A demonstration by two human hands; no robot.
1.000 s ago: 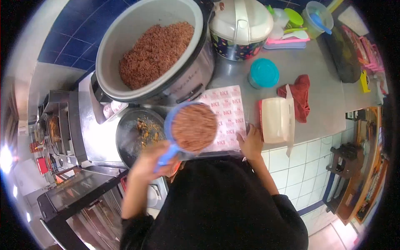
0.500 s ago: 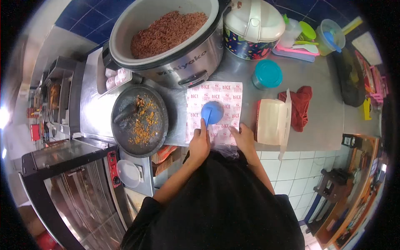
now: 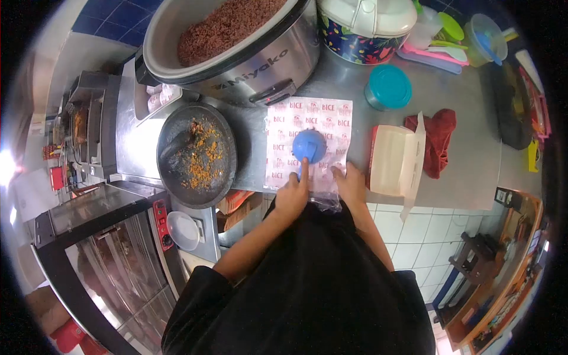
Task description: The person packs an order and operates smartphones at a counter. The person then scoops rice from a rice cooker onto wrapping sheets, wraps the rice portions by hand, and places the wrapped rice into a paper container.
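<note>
A blue rice scoop [image 3: 309,145] lies face down on a sheet of pink-printed wrapping paper [image 3: 281,121]. Small dark bits show around its rim; what is beneath it is hidden. My left hand [image 3: 293,194] is closed round the scoop's handle, with the index finger stretched along it towards the bowl. At the sheet's lower right edge, my right hand [image 3: 352,184] pinches the paper, thumb on top. Clear plastic film [image 3: 325,203] pokes out at the paper's near edge. Right of this hand stands an open paper food box [image 3: 389,160].
A large Miyako cooker [image 3: 248,74] of reddish-brown rice [image 3: 228,29] stands behind. To the left is a stone mortar [image 3: 168,139] with orange crumbs. A teal-lidded tub [image 3: 390,86], a red cloth [image 3: 438,142] and a patterned rice container [image 3: 361,46] are on the right.
My left index finger has stretched forward along the handle to the bowl of the scoop. The scoop stays face down on the paper. The view has shifted a little.
</note>
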